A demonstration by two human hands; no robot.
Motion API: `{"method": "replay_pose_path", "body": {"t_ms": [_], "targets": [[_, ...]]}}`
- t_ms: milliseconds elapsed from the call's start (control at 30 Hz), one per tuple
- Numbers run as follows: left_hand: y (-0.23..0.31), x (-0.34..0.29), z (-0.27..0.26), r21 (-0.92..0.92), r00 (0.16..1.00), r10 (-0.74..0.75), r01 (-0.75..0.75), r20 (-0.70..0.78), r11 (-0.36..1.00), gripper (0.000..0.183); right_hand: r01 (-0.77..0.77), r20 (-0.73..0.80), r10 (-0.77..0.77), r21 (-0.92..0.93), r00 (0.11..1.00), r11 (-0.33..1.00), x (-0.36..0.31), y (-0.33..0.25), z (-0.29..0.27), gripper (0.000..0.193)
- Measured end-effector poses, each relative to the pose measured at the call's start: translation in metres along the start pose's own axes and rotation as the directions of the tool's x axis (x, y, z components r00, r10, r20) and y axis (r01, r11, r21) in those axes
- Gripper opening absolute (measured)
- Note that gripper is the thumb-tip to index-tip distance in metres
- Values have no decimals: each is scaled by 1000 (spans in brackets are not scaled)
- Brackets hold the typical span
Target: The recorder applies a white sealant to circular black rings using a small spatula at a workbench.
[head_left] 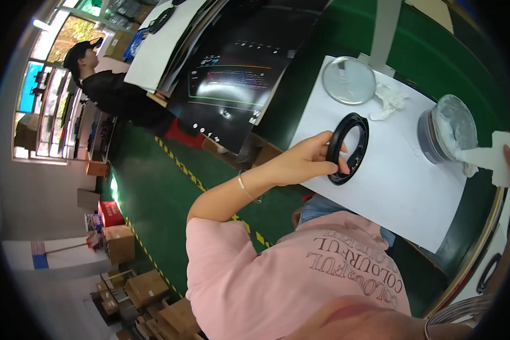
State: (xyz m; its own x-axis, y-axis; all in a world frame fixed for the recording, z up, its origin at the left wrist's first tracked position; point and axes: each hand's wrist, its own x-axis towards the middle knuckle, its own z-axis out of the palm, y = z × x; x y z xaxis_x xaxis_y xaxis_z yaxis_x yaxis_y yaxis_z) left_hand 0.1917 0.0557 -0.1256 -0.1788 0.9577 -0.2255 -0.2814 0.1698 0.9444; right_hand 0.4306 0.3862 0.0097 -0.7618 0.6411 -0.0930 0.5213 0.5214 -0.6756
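My left hand (307, 161) grips a black oval ring-shaped part (348, 148) above the white sheet on the table, fingers and thumb around its near side. At the right rim, a sliver of my right hand (508, 156) shows behind a flat white scraper (496, 160), pinching it; most of that hand is cut off. The scraper's narrow end reaches to the mouth of a tilted clear tub (426, 136) smeared inside with whitish paste. A round translucent lid (349, 81) lies on the sheet beside a crumpled white tissue (389, 101).
The white sheet (396, 192) covers part of a green table. Beyond it lies a stack of black printed boards (226, 73). A person in black (113, 93) stands at the far left. Cardboard boxes (147, 286) and a yellow-black floor line (178, 161) are on the left.
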Motion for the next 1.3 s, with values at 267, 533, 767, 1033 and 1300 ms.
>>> {"method": "replay_pose_path", "body": {"t_ms": [267,533,767,1033,1300], "targets": [[4,-5,8,-230,995,2,-24,-97,973,36,-179,-221,296,430,929,885,21,51,35,48],[1,31,35,-550,994,101,-108,-43,828,15,-68,-308,257,511,916,857,-7,61,32,47],[0,44,56,-575,991,43,-110,-128,811,17,31,-437,125,332,891,943,-30,58,57,43],[-3,54,54,-748,998,22,-61,-62,661,13,835,24,-886,-346,463,427,-74,28,86,18],[-5,55,52,-797,998,-15,-37,-57,603,13,829,110,-911,-468,397,304,-74,23,94,27]]}}
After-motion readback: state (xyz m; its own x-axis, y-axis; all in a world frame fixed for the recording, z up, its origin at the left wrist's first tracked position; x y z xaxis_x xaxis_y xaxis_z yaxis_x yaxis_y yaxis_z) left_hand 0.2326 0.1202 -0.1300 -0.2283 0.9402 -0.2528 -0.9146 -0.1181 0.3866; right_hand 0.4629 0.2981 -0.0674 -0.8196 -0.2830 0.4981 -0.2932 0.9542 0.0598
